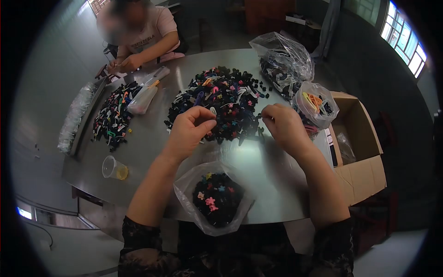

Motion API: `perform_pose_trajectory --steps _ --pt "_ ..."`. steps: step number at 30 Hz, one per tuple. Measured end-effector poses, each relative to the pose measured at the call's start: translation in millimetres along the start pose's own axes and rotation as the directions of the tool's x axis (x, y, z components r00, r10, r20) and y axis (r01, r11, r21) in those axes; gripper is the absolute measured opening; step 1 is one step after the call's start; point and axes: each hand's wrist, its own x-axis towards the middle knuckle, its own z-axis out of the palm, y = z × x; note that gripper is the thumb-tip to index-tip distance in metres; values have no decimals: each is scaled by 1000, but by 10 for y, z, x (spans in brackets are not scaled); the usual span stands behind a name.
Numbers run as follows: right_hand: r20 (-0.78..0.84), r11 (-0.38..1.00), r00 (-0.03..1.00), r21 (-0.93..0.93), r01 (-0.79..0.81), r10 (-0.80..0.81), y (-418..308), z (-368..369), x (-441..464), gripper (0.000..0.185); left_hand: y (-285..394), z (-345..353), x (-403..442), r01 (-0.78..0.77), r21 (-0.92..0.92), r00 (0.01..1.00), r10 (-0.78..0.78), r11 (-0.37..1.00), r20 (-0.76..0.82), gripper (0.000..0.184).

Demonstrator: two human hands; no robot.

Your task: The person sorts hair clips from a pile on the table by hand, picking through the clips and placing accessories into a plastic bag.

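Observation:
A large heap of small hair clips (pixel 226 92), mostly black with white, pink, red and blue ones among them, lies on the metal table. My left hand (pixel 187 134) is over the heap's near edge, thumb and forefinger curled toward each other in a pinch. Whether something small is between them I cannot make out. At the heap's right edge, my right hand (pixel 286 127) has its fingers pinched together by a small dark piece, its tips partly hidden. Below both hands, an open clear plastic bag (pixel 184 184) holds black clips with several coloured flower-shaped ones.
A smaller clip pile (pixel 113 115) lies left, beside clear packets (pixel 143 99) and a tray of plastic wrapping (pixel 76 117). A plastic cup (pixel 114 168) holds yellow liquid. Filled bags (pixel 284 64) and an open cardboard box (pixel 360 180) stand right. Another person (pixel 147 37) works across the table.

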Motion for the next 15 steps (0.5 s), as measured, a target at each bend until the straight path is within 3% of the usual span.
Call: perform_pose_trajectory --steps 1,3,5,7,8,10,11,13,15 --pt "50 994 996 -89 -68 73 71 85 -16 11 73 -4 -25 -1 2 1000 1 1000 6 13" --pt "92 995 994 -82 -58 66 188 200 -51 11 310 -47 -100 -39 -84 999 36 996 -37 16" --pt "162 995 985 -90 -43 57 290 309 -71 13 592 -61 -238 -38 -52 998 34 998 -60 18" --pt "159 995 985 -81 -50 62 272 307 -58 12 810 -29 -423 -289 -48 949 280 956 -147 18" --pt "156 996 986 -71 -55 65 260 305 -51 12 921 -47 -534 -288 -47 949 279 956 -148 18" --pt "151 996 986 -64 -60 69 257 288 -51 11 1125 -109 -738 -482 237 876 461 844 142 20" --pt "144 996 987 -58 -65 73 258 279 -49 11 1216 -88 -790 -483 237 875 462 843 142 20" --pt "103 997 992 -45 -63 68 278 304 -41 11 1332 -19 -845 -572 454 814 406 683 415 20" --pt "66 998 996 -28 -61 63 285 315 -34 11 1243 -23 -793 -558 435 826 428 706 366 20"
